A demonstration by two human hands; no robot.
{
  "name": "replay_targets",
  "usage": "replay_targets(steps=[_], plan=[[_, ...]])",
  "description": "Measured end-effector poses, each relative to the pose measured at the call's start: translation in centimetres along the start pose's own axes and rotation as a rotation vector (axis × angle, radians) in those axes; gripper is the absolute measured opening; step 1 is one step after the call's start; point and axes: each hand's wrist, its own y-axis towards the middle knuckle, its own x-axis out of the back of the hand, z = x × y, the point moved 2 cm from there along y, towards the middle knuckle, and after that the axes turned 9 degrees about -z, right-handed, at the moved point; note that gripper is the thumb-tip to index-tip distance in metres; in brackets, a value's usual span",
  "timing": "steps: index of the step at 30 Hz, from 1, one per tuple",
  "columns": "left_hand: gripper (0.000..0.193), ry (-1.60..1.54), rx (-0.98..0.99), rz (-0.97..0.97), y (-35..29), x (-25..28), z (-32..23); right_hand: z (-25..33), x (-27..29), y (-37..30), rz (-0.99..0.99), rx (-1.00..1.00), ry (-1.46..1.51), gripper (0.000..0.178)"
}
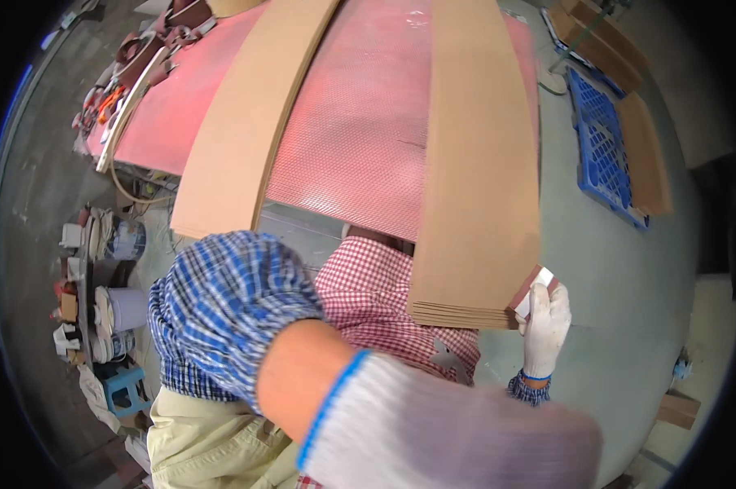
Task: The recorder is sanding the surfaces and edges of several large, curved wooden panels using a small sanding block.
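Observation:
My right hand (545, 318), in a white knit glove, pinches a folded piece of reddish-brown and white sandpaper (534, 290). It holds the sandpaper against the near right corner of a stack of thin brown boards (483, 179). My left forearm crosses in front of my body, its blue plaid sleeve pushed back. My left hand (482, 436), in a white and grey glove, is low and close to the camera; motion smears it and its fingers cannot be made out. A second stack of brown boards (254, 114) lies to the left.
Both stacks lie on a table with a pink textured cover (351, 155). Brown rolls and loose tools (140, 57) crowd its far left corner. Buckets (123, 310) and a blue stool (126, 389) stand at the left. A blue pallet (604, 147) lies on the floor at the right.

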Motion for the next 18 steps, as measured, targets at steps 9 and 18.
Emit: replay_targets(steps=[9, 18], plan=[[0.049, 0.409, 0.791, 0.431, -7.0, 6.8, 17.9, -0.2, 1.6, -0.2, -0.118, 0.214, -0.450, 0.030], [0.060, 0.663, 0.985, 0.296, -17.7, 4.9, 24.9, -2.9, 2.2, -1.9, 0.014, 0.323, -0.770, 0.028]])
